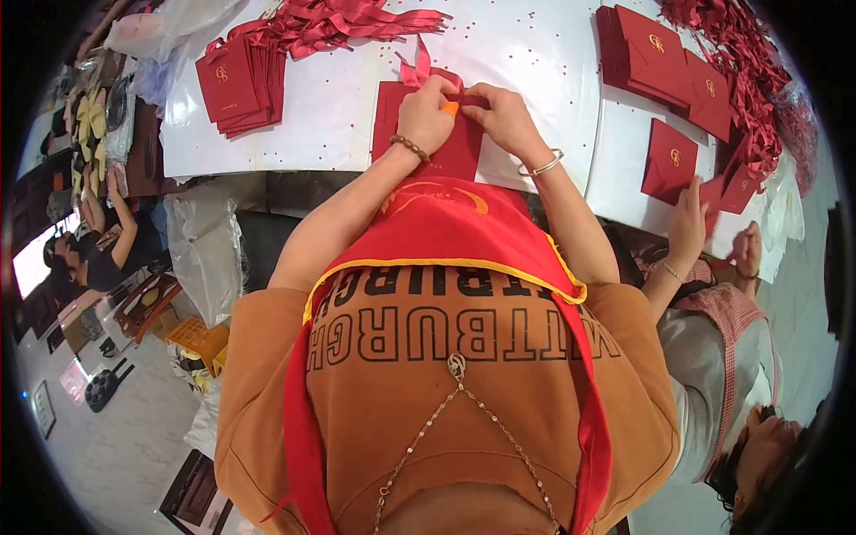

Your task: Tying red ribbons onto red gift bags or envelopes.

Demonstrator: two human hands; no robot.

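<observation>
A flat dark red paper gift bag (459, 153) lies on the white table in front of me, by its near edge. A red ribbon (415, 69) loops up from the bag's far side. My left hand (426, 116), with a beaded bracelet at the wrist, is closed on the ribbon. Something small and orange (450, 108) shows at its fingers; I cannot make out what it is. My right hand (506, 118), wearing a metal bangle, pinches the ribbon close beside the left. Fingers partly hide the ribbon between the two hands.
To the left, a fanned stack of red bags (227, 85) sits near a pile of red ribbons (343, 25). More red bags (655, 53) and ribbons (744, 85) cover the right side. A co-worker's hands (687, 230) are at the table's right edge. Tiny red specks dot the white table (321, 116).
</observation>
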